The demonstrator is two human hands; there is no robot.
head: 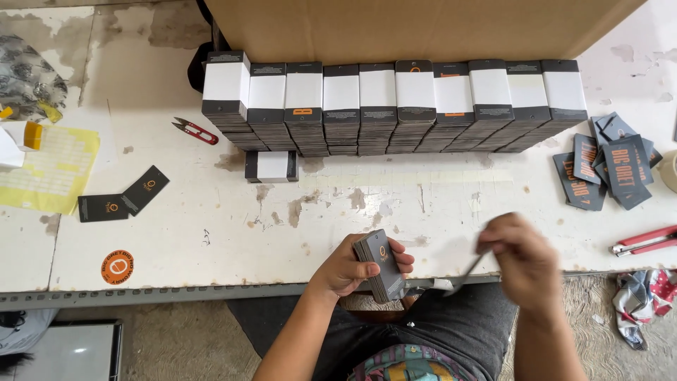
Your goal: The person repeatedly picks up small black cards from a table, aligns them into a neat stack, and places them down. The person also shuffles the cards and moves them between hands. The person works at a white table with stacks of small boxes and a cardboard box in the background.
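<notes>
My left grip (356, 268) clamps a card stack (381, 267); right grip (520, 261), three o'clock, pinches a blurred strip (465, 274). Banding step; wrapping needs alignment.

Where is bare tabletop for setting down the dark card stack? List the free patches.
Free: the white table between the banded card rows and the left hand; also between the two loose dark tags and the single banded bundle. Crowded: right edge, with scattered dark tags and a red tool.

Bright even daylight, soft shadows, motion blur on right hand (522, 264).
</notes>
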